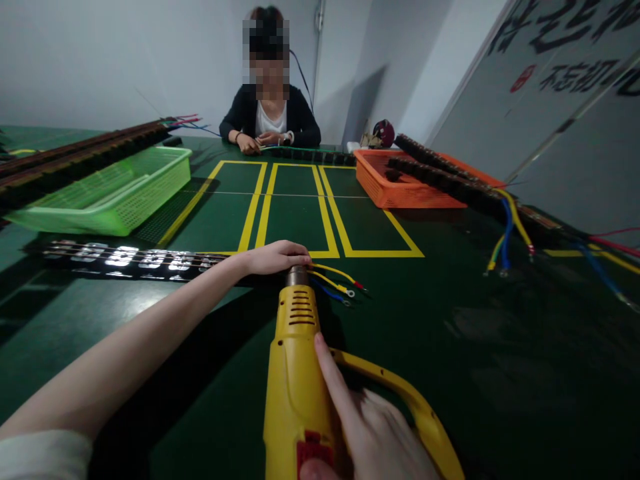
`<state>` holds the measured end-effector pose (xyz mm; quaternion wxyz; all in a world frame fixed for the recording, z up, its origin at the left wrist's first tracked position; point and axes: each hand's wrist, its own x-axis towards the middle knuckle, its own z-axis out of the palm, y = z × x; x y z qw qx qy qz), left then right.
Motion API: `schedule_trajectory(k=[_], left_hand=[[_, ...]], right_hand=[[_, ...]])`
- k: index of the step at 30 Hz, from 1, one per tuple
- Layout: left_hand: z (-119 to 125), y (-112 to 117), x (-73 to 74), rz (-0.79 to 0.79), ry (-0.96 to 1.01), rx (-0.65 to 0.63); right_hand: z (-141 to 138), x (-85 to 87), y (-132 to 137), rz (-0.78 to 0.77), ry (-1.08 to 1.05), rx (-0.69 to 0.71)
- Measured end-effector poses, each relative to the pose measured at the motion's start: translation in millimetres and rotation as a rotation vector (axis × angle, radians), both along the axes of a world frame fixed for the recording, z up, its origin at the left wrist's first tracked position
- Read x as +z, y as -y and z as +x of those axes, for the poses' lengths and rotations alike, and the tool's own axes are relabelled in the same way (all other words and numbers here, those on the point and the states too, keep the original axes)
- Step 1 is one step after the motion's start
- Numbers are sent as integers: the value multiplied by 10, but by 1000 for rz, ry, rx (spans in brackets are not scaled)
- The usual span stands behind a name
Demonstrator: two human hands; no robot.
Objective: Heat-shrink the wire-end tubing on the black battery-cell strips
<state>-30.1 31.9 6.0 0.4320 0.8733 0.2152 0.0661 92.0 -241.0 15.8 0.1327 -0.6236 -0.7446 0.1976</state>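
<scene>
My right hand [370,427] is wrapped round a yellow heat gun [295,373]. Its index finger lies along the casing and the thumb is by the red switch. The gun's metal nozzle [298,275] points away from me, right by my left hand [280,257]. That hand is closed over the right end of a long black wired strip [150,261] lying across the table; its fingertips partly hide the grip. Beyond the fingers, yellow wires [333,280] and a blue wire [333,293] with ring terminals stick out to the right.
A green basket [150,193] at the left and an orange basket [415,200] at the right carry more black strips. Yellow tape [300,254] marks rectangles on the green table [500,413]. Across it, a person [270,120] sits with both hands at another strip [315,156].
</scene>
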Motion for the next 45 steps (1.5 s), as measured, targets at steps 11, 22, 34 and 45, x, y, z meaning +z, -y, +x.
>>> schedule_trajectory(k=[11,22,34,45], left_hand=[[-67,-24,-70,-156,143,-2],[-62,98,-130,472,205,289],[-553,314,-241,1103,72,90],[-455,280,-305,1022,190,160]], right_hand=[[182,0,141,3,44,-72],[533,11,282,-11,80,-193],[469,18,238,47,95,-172],[-135,50,33,61,51,-133]])
